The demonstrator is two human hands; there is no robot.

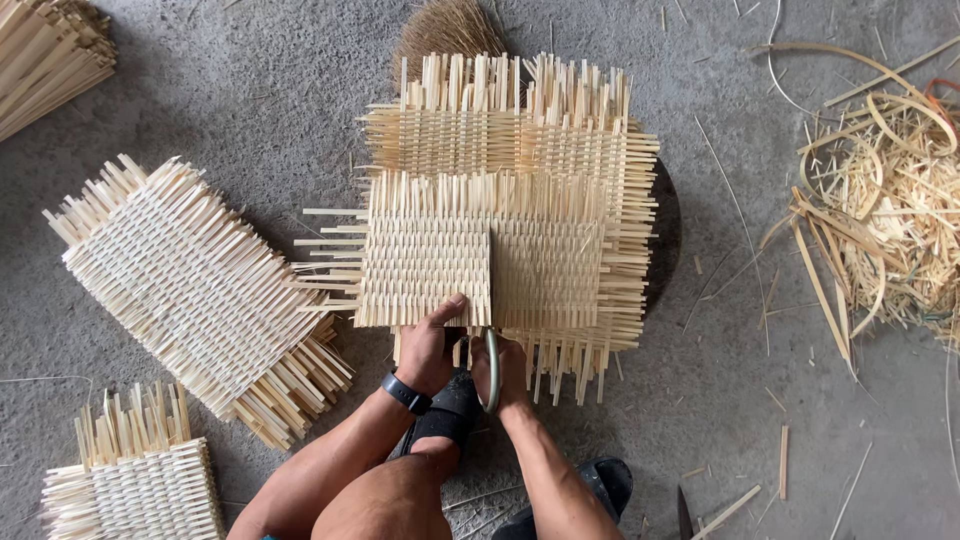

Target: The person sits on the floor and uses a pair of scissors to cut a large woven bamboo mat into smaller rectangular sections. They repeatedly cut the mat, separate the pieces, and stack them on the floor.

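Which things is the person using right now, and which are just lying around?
In use:
- left hand pressing the top woven mat
- right hand gripping a curved tool
- mats stacked beneath

Lying about:
- woven mat at left
- small mat, bottom left
- loose strips and shavings
- strip bundle, top left

Round board [668,235] mostly under woven mats [500,240]; corner bundle [45,55] cropped

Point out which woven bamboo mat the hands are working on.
The top mat of the centre stack, under the left hand and right hand; the other mats lie untouched at left.
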